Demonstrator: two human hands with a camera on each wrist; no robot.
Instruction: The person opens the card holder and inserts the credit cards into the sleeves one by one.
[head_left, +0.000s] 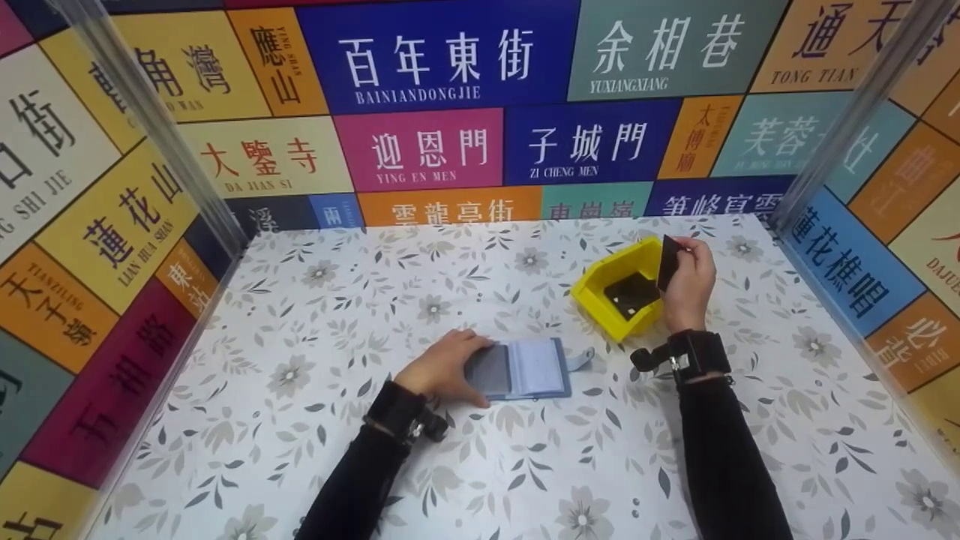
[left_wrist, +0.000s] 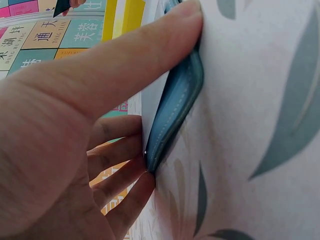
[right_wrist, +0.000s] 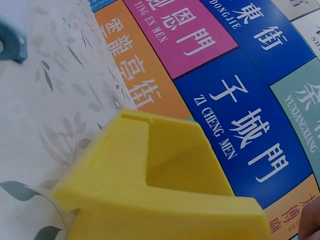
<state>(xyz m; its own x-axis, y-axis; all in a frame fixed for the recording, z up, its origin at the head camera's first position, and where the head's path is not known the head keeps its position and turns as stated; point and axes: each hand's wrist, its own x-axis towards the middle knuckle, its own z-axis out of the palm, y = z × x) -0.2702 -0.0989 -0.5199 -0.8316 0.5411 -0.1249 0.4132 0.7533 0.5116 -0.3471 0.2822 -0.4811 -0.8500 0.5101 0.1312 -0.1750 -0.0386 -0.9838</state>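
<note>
A blue card holder [head_left: 536, 369] lies spread open on the table, clear sleeves showing, its strap [head_left: 581, 360] sticking out to the right. My left hand [head_left: 444, 366] grips its left side, the thumb along the near edge and the fingers at the far edge. In the left wrist view, the holder's stitched blue cover [left_wrist: 175, 102] shows between thumb and fingers. My right hand [head_left: 691, 289] pinches a thin dark card [head_left: 667, 261], raised at the right side of a yellow bin [head_left: 594, 306]. More dark cards [head_left: 634, 294] lie inside the bin.
A white tabletop [head_left: 330, 450] with a grey leaf print carries everything. Colourful sign-patterned panels [head_left: 442, 60] stand behind it and on both sides, with clear corner posts [head_left: 840, 112]. In the right wrist view, the yellow bin [right_wrist: 165, 215] fills the lower middle.
</note>
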